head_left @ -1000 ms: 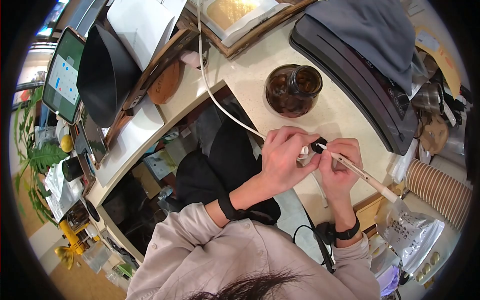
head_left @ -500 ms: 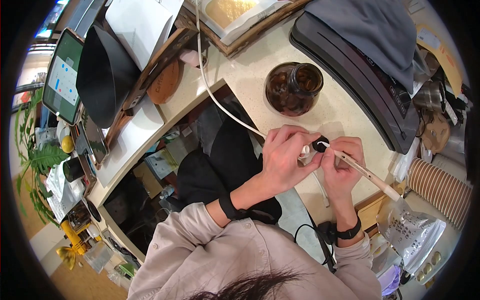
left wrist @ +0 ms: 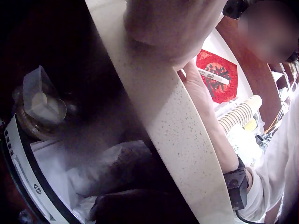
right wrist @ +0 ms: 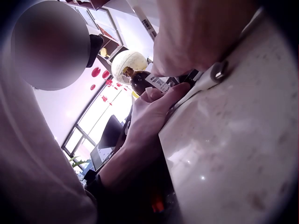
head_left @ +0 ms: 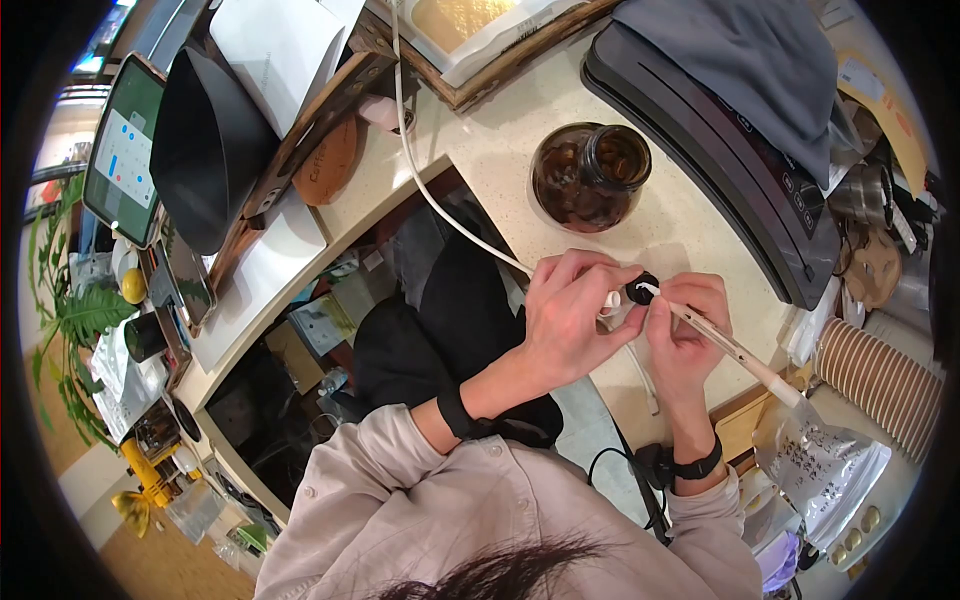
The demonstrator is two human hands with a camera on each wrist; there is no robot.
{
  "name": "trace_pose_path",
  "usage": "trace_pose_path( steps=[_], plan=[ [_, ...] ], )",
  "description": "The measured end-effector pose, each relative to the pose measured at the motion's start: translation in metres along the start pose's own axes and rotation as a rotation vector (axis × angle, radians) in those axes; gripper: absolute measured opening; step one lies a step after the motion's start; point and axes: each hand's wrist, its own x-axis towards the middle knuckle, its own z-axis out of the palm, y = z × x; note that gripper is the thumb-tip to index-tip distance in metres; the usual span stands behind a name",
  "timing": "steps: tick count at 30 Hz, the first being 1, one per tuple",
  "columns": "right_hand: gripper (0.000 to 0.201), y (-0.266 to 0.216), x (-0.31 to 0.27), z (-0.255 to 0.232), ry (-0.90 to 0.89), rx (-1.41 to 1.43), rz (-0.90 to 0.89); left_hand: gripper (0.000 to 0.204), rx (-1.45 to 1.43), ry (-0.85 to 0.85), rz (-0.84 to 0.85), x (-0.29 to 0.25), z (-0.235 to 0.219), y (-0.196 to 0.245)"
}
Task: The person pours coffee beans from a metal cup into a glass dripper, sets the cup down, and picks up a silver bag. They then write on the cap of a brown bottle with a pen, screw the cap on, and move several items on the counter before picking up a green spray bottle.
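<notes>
My left hand (head_left: 572, 322) pinches a small round black piece (head_left: 640, 288) between thumb and fingers. A short white cylinder (head_left: 611, 300) shows beside it, among the same fingers. From the other side, my right hand (head_left: 688, 335) grips a pale pen (head_left: 742, 357) with a white tip, and this tip overlaps the black piece. Printing shows on the pen (left wrist: 215, 76) in the left wrist view. The right wrist view has a white barcode label (right wrist: 158, 84) by the left hand's fingers; much of the held work is hidden there.
A dark glass jar (head_left: 585, 180) stands just beyond the hands. To its right lies a black appliance (head_left: 700, 165) under a grey cloth (head_left: 735, 60). A white cable (head_left: 420, 180) crosses the counter. Stacked paper cups (head_left: 878, 385) and a silver pouch (head_left: 820, 465) sit at right.
The pen has shifted slightly to the right and its white tip lies over the black piece, which has turned a little. The left hand has hardly moved.
</notes>
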Motion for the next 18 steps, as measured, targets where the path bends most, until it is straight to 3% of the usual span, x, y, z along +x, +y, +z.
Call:
trace_pose_path(
  steps=[3,6,9,18],
  plan=[
    [0.019,-0.001,0.0002,0.0007,-0.001,-0.003,0.029,0.045,0.001,-0.004,-0.001,-0.0002,-0.0006,0.0001],
    [0.02,0.0009,0.0003,-0.0051,-0.114,-0.062,-0.101,0.047,-0.003,-0.033,-0.004,-0.0002,-0.0033,0.0],
    [0.021,-0.0003,-0.0024,-0.0034,-0.035,0.017,-0.028,0.048,0.001,-0.013,0.008,-0.0007,-0.0013,-0.0006],
    [0.02,0.0001,-0.001,-0.0031,-0.054,-0.006,-0.014,0.044,-0.001,-0.028,-0.003,0.0013,-0.0037,0.0011]
  ],
)
